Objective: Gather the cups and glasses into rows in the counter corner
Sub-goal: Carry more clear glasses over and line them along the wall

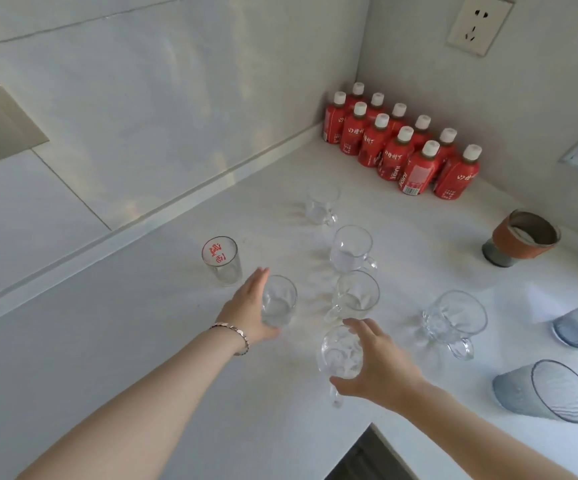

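On the white, faintly speckled surface (pixel 176 341) stand clear glassware pieces. The left hand (pixel 249 306) wraps a smooth, straight-sided tumbler (pixel 278 301) from its left side, fingers extended along the glass, a metal-link bracelet (pixel 233 336) at the wrist. The right hand (pixel 377 365) grips a clear handled mug (pixel 341 355) from the right, thumb below and fingers curled over the rim — the mug looks tilted, its handle pointing down toward the viewer. Between and beyond the hands stand three more handled mugs (pixel 355 251) in a loose line running toward the corner. A printed glass (pixel 221 259) with red characters stands left of the tumbler. To the right sits a faceted mug (pixel 453 320), then two ribbed bluish tumblers (pixel 547 391). Red bottles (pixel 398 147) with white caps fill the corner in rows; a sleeved cup (pixel 519 237) stands nearby.
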